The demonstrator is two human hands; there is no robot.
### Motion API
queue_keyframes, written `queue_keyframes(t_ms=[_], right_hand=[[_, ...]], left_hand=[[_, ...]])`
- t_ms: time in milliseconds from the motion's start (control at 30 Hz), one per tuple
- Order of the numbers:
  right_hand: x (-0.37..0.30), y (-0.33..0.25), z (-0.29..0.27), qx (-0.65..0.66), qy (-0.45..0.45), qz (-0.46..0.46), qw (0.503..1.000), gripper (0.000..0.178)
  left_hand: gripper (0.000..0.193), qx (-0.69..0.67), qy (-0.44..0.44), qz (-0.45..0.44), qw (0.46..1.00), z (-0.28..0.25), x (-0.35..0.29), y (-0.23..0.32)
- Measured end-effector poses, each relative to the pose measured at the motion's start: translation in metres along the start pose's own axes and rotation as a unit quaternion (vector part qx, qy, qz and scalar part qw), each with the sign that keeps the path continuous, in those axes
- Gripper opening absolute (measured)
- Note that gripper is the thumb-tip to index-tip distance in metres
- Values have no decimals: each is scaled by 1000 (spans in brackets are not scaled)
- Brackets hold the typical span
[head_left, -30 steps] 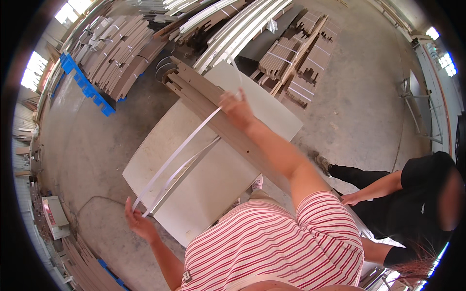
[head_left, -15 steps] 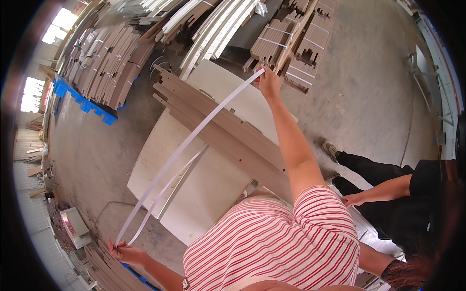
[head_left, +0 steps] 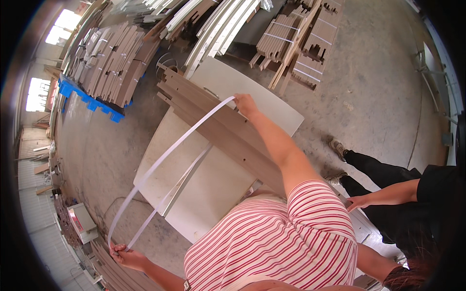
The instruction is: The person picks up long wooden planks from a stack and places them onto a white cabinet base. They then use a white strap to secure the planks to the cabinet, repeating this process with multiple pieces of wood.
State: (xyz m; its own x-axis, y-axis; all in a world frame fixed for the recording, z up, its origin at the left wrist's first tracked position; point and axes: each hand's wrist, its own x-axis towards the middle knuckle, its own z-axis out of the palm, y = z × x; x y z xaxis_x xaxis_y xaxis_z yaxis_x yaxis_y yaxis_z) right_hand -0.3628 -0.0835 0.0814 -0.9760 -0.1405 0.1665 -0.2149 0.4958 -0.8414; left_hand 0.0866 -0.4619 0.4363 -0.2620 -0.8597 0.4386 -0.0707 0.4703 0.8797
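A white strapping band (head_left: 163, 164) runs in a bowed arc between my two hands, above a brown profile bundle (head_left: 223, 128). My right hand (head_left: 246, 105), over the far side of the bundle, pinches one end of the band. Low at the left, past the tabletop's edge, my left hand (head_left: 127, 257) is closed on the band where it doubles back. From there a second run slants back over the tabletop (head_left: 194, 203) to a dark slot beside the bundle; where it continues is hidden.
A second pale panel (head_left: 233, 80) lies beyond the bundle. Strapped brown profiles rest on a blue pallet (head_left: 90, 99) at far left; more strapped stacks (head_left: 310, 53) lie at the back. At right a person in black (head_left: 388, 194) stands close, one hand near the bundle's near end.
My right hand has come nearer and lower, to the left, with the band's end. The band has slackened from nearly straight into an arc. My left hand keeps its hold.
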Motion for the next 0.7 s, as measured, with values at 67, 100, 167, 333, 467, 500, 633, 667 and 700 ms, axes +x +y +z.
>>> queue_keyframes(t_ms=[67,100,167,333,467,500,633,667,700], right_hand=[[3,1,-7,-18,1,38,999,11],[4,4,-10,-27,2,57,998,10],[-5,8,-6,-24,-72,20,997,10],[-11,4,-11,27,-71,76,994,16],[-20,9,-23,43,19,80,996,27],[-24,7,-25,19,63,64,996,31],[-58,-22,-49,57,82,110,989,34],[-69,-22,-58,52,84,111,989,34],[-79,-23,-66,47,84,111,989,33]], left_hand=[[33,13,-2,10,1000,-6,2,-4],[33,32,-6,22,999,-12,4,-12],[30,43,-5,24,999,-12,5,-14],[25,50,-16,11,999,-1,-6,1],[28,132,-42,-3,990,11,-11,9],[29,155,-52,-2,986,19,-18,11],[32,103,-146,52,982,29,-27,-23],[34,148,-171,41,973,43,-34,-24],[34,140,-195,48,970,58,-41,-31]])
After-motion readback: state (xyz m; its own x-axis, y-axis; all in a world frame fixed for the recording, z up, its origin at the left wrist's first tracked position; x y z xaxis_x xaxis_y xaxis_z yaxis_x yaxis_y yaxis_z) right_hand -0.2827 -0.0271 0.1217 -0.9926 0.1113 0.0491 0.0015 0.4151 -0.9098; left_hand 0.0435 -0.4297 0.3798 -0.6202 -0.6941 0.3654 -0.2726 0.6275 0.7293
